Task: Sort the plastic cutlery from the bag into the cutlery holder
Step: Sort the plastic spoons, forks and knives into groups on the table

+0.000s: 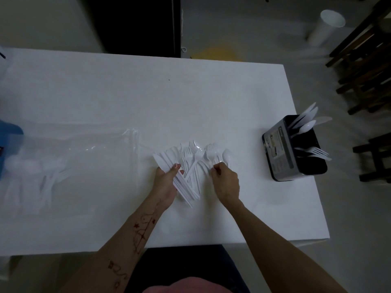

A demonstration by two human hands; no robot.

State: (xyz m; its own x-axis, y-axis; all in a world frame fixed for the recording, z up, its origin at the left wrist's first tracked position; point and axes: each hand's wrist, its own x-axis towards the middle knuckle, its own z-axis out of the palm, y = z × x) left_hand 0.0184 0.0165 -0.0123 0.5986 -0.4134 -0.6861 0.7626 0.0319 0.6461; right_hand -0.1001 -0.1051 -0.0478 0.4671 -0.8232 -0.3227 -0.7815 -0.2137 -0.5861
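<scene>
Currently a fanned bunch of white plastic cutlery sits mid-tabletop, gripped by the left hand at its 7 o'clock end. Right hand pinches a piece at the bunch's 3 o'clock side. Cutlery holder stands at 3 o'clock near the right tabletop edge, a few pieces already upright in it. Clear bag with more cutlery lies at 9 o'clock. Open tabletop toward 12 o'clock. Chairs beyond the right edge.
</scene>
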